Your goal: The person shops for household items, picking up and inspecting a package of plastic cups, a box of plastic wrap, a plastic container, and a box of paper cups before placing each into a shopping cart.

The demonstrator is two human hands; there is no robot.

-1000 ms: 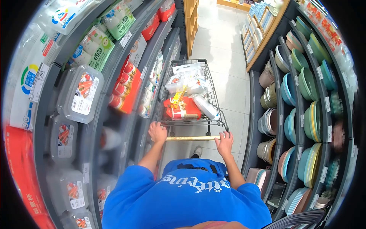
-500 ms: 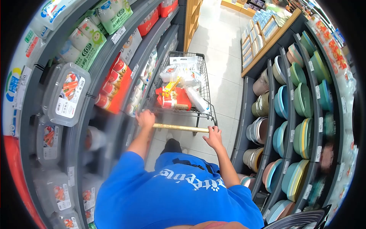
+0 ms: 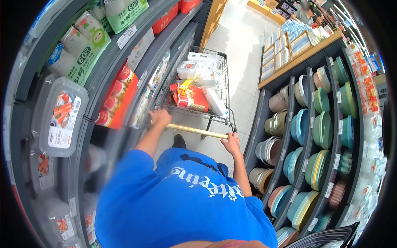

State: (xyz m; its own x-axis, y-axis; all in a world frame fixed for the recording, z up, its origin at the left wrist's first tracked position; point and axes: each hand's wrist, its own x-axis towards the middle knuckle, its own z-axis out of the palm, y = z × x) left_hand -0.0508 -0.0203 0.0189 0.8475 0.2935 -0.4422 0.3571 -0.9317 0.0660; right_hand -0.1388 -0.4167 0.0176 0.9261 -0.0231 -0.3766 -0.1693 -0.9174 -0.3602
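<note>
Both of my hands grip the gold-coloured handle [image 3: 194, 130] of a shopping cart. My left hand [image 3: 160, 117] is closed around its left end, close to the shelf side. At the right end, my right hand [image 3: 231, 143] is wrapped over the bar, with the fingers partly hidden. Ahead of the handle, the wire cart basket [image 3: 226, 76] carries a red package [image 3: 192, 101], a yellow box [image 3: 185, 84], a clear plastic container [image 3: 187, 68] and several white plastic-wrapped packs [image 3: 215, 101].
Left shelves hold clear food boxes [image 3: 64, 120], green tissue-roll packs [image 3: 87, 53] and red packs [image 3: 118, 97]. On the right, racks hold stacked coloured basins [image 3: 322, 130]. Farther on is a wooden display [image 3: 302, 49] of folded goods. A person [image 3: 305, 16] stands in the background.
The aisle view has shifted slightly, and the shelf goods sit at changed places in view. Both hands keep their hold on the handle. More of the background person shows.
</note>
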